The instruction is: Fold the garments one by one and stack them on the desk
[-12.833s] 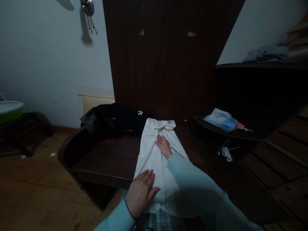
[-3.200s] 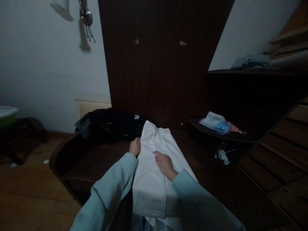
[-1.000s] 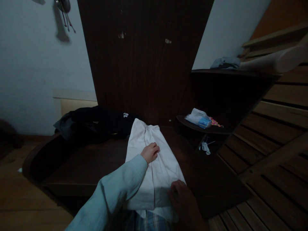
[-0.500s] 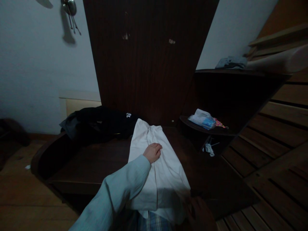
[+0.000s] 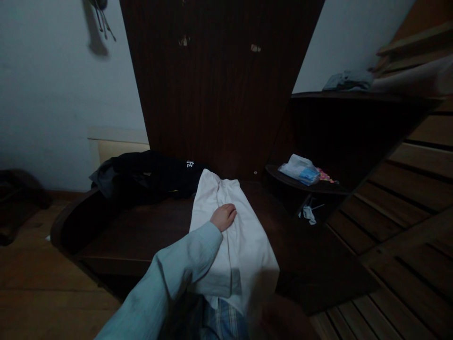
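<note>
A white garment (image 5: 247,241) lies lengthwise on the dark wooden bench, its narrower end toward the back panel. Its near end hangs toward my lap, over blue plaid cloth (image 5: 226,321). My left hand (image 5: 223,217) rests palm down on the middle of the garment, with the fingers lying on the cloth and slightly bent. Low at the garment's near right corner is my right hand (image 5: 286,318), dark and blurred. Its fingers cannot be made out, nor whether it grips the cloth.
Black clothing (image 5: 155,174) with white lettering is heaped at the bench's (image 5: 130,231) back left. On the right, a corner shelf (image 5: 318,188) carries a plastic packet (image 5: 299,170). Folded cloth (image 5: 348,80) lies on the upper shelf. Wooden slats (image 5: 399,203) stand farther right.
The view has shifted slightly. My left hand stays on the garment. My right hand has moved a little lower and toward me at the near right corner, where it is now darker and more blurred.
</note>
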A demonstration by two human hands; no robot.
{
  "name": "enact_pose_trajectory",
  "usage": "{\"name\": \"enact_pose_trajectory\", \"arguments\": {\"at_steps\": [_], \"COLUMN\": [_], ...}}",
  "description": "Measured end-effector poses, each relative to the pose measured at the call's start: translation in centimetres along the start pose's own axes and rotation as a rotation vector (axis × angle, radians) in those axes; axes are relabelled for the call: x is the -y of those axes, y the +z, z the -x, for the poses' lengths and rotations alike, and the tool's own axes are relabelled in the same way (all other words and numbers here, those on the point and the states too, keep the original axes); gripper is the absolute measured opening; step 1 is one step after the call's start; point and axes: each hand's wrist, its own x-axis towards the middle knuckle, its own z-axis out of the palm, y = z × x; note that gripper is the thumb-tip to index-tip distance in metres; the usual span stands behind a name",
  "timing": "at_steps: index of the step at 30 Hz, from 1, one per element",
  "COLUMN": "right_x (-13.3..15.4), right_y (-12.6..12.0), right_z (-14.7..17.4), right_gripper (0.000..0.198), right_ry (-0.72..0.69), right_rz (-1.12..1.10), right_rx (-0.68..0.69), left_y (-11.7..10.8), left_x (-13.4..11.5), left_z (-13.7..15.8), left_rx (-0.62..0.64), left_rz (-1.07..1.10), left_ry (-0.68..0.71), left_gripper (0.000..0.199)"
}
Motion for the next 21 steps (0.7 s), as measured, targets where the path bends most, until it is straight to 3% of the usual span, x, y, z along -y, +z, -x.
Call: {"name": "enact_pose_trajectory", "arguments": {"at_steps": [4,8,12,15,21], "right_x": [0.5,-0.7,-1.3,-1.3,-2.5], "right_y": [-3.6,-4.3,-3.4,-4.1,-7.3], "right_z": [-3.3,-6.1,-8.2,-10.5,-19.8], "right_gripper": [0.023,0.024,0.023,0.021,0.020], "right_ry": [0.129,0.108,0.070,0.057,0.093], "right_rz": [-0.023,0.011,-0.047,-0.108,-0.093], "right_rx": [-0.135,-0.185,-0.120,-0.066,-0.049], "left_y": [-0.2,-0.6,-0.6,-0.4,-0.2], "left_x": [0.0,-0.2,-0.4,-0.4,-0.4], "left_z": [0.0,0.1,0.1,-0.1,-0.3], "left_rx": [-0.013,-0.018,-0.003,0.005,0.005], "left_rz": [0.117,0.232,0.300,0.329,0.414], "left_ry": [0.000,-0.063,-0.053,-0.053,-0.076], "left_gripper": [0.019,0.022,0.013,0.012,0.023]}}
